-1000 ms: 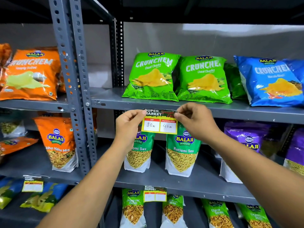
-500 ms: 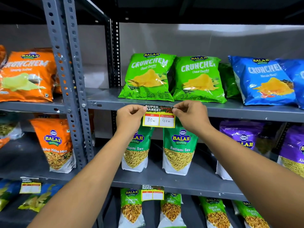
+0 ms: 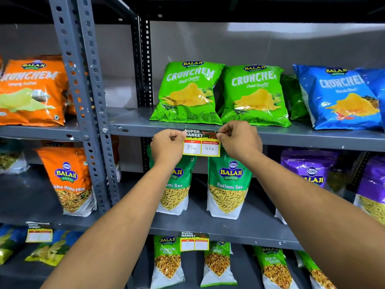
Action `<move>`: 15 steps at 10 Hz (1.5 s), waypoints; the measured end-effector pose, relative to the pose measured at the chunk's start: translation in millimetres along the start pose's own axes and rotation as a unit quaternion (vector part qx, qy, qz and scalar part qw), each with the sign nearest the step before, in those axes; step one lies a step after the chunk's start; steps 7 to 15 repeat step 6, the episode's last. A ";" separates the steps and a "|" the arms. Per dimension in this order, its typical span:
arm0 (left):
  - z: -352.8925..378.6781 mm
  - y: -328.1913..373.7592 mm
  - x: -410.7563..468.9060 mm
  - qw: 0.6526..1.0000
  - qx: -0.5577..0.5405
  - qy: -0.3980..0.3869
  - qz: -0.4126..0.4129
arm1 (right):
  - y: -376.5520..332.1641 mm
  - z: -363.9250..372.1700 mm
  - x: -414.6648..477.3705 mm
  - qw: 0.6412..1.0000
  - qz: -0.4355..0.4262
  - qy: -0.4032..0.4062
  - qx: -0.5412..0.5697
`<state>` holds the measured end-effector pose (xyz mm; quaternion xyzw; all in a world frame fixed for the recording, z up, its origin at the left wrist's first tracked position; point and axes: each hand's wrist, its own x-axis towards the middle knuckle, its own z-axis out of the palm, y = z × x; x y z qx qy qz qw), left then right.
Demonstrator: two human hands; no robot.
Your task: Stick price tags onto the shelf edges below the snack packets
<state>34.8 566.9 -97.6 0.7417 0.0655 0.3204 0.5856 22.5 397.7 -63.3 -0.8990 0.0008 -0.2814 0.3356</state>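
Observation:
A yellow price tag (image 3: 201, 143) with a black "SUPER MARKET" header and two white boxes reading 80 and 40 lies against the grey shelf edge (image 3: 302, 139). My left hand (image 3: 168, 145) pinches its top left corner and my right hand (image 3: 239, 140) pinches its top right corner. Directly above, on that shelf, stand two green Crunchem chip packets (image 3: 187, 93). The tag's lower half hangs below the edge, in front of green Ratlami Sev pouches (image 3: 228, 184).
A blue Crunchem packet (image 3: 337, 97) stands to the right, an orange one (image 3: 31, 90) in the left bay. A perforated grey upright (image 3: 83, 101) divides the bays. Tags hang on the lower shelf edge (image 3: 194, 241) and lower left shelf (image 3: 39, 234). Purple pouches (image 3: 310, 174) sit at right.
Both hands have lifted the price tag from in front of the Ratlami Sev pouches up to the shelf edge under the green Crunchem packets, and the fingers have curled tighter on its top corners.

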 end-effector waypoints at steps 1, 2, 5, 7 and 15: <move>3.3 -0.9 2.5 1.000 0.025 0.011 0.002 | 0.1 1.6 3.5 0.999 -0.011 0.012 -0.029; 4.2 -0.5 5.9 0.999 0.042 0.018 0.000 | -1.3 -0.1 6.2 0.998 -0.023 0.032 -0.058; -5.8 4.4 9.7 0.989 0.128 0.063 0.026 | 3.6 -5.1 7.7 0.980 -0.060 0.078 -0.174; -9.0 1.5 6.8 0.986 0.141 0.072 0.043 | 14.3 -4.8 -0.8 0.979 -0.104 0.078 -0.158; -9.0 1.5 6.8 0.986 0.141 0.072 0.043 | 14.3 -4.8 -0.8 0.979 -0.104 0.078 -0.158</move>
